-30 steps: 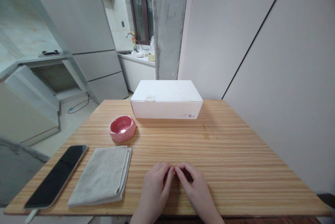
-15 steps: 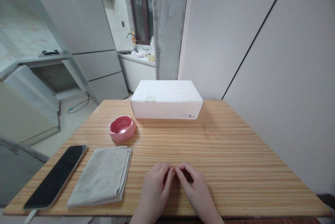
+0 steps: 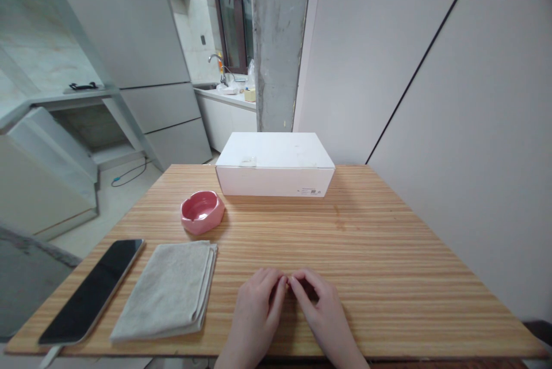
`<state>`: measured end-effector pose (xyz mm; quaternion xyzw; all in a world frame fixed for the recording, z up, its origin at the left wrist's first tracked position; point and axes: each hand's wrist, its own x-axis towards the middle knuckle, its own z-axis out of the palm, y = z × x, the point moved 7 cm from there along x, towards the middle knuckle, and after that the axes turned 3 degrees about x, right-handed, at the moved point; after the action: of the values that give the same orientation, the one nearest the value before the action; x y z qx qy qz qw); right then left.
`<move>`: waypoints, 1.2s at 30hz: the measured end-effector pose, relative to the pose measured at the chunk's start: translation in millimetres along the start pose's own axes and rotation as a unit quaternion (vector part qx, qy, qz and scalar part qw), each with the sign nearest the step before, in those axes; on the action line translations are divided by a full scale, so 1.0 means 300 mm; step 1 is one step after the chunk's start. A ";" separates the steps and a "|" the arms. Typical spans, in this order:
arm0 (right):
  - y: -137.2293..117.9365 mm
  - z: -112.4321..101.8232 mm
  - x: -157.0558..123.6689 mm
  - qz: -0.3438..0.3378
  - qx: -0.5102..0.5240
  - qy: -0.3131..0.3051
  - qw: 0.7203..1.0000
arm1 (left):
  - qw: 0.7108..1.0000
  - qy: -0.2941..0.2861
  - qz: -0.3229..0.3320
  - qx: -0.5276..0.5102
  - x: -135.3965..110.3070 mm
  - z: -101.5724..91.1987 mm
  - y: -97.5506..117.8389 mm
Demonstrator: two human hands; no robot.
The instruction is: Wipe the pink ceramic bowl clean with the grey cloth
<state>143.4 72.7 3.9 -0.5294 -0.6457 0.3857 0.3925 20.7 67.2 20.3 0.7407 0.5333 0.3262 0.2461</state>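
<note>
Near the front edge of the wooden table, my left hand and my right hand rest with their fingertips almost meeting. On each hand the thumb and forefinger are pressed together in a pinch. Whatever lies between the fingertips, if anything, is too small or hidden to make out. Left of my left hand lies a folded grey cloth. Beyond it stands a pink ashtray with notches in its rim.
A black-screened phone with a white cable lies at the table's left edge. At the far edge sits a closed white box. A pale wall borders the right side; a fridge and sink counter stand behind.
</note>
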 end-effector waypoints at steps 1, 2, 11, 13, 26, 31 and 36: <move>0.000 -0.001 0.000 0.000 -0.001 0.000 1.000 | 1.000 0.000 0.000 -0.002 0.001 0.000 0.001; -0.001 -0.001 0.001 0.000 -0.001 -0.001 1.000 | 1.000 0.000 -0.001 -0.004 0.001 0.000 0.001; -0.008 -0.002 0.001 0.002 0.000 -0.002 1.000 | 1.000 -0.009 -0.015 -0.013 -0.003 0.007 -0.008; -0.007 -0.001 0.000 0.001 0.002 -0.004 1.000 | 1.000 -0.011 -0.015 -0.018 -0.003 0.008 -0.008; 0.010 0.004 0.001 0.002 0.005 -0.002 1.000 | 1.000 -0.013 -0.016 -0.013 0.001 0.002 -0.006; 0.009 0.002 0.001 0.006 0.015 -0.005 1.000 | 1.000 -0.024 -0.010 0.015 -0.005 0.013 0.003; 0.013 -0.001 0.001 0.014 0.029 -0.003 0.999 | 0.993 -0.105 0.045 0.028 -0.018 -0.058 0.062</move>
<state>145.0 73.4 0.6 -0.5255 -0.6282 0.4108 0.4005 18.3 56.4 43.8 0.8004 0.4797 0.2425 0.2654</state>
